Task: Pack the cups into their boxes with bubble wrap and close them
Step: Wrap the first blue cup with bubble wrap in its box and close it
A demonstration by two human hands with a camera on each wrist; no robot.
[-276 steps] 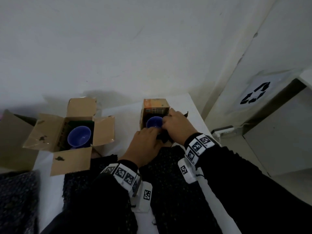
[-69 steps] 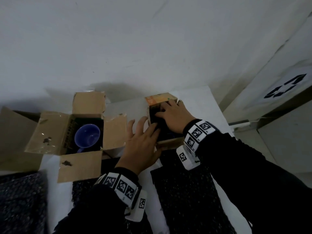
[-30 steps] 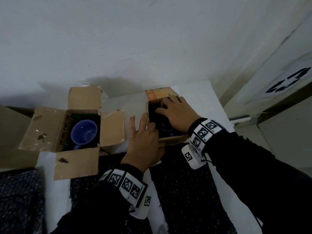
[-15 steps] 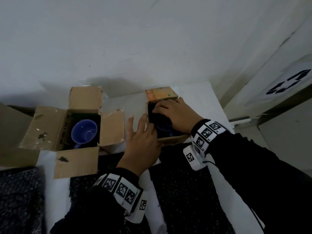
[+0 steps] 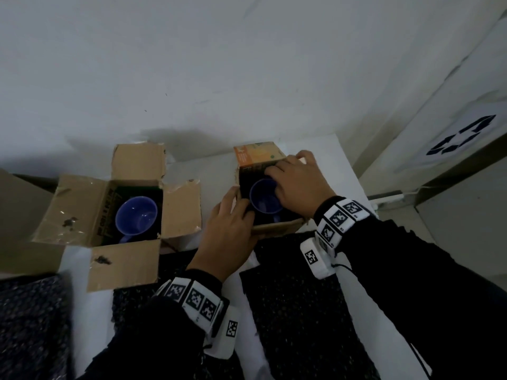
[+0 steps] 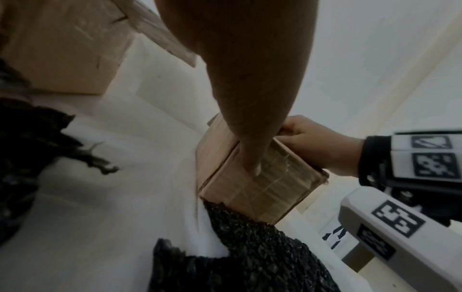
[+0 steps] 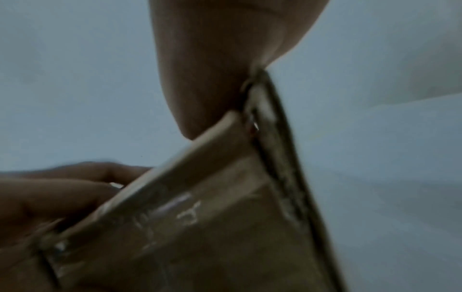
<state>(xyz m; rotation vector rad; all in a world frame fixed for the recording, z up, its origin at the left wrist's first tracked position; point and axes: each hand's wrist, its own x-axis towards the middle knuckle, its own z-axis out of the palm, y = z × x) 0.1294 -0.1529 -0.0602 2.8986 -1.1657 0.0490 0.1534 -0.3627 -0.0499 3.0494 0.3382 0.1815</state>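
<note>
A small cardboard box (image 5: 277,229) with an orange far flap stands at the table's back right. Inside it sits a blue cup (image 5: 262,199), ringed by dark bubble wrap. My left hand (image 5: 229,229) grips the box's near-left corner, fingers curled over the rim and thumb (image 6: 252,162) on the near wall of the box (image 6: 250,185). My right hand (image 5: 299,182) grips the right side, fingers curled over the top beside the cup. In the right wrist view its thumb (image 7: 212,79) presses the box's corner (image 7: 200,227). A second blue cup (image 5: 135,215) sits in a larger open box (image 5: 82,207) to the left.
Black bubble wrap sheets (image 5: 296,311) lie on the white table (image 5: 192,171) near me, another at the far left (image 5: 30,325). A big cardboard piece (image 5: 16,209) stands at the left edge. The wall is close behind. A bin with a recycling sign (image 5: 463,135) is to the right.
My right hand slid from over the box's opening to its right side, uncovering the blue cup. My left hand's fingers, straight beside the box before, now curl over its rim.
</note>
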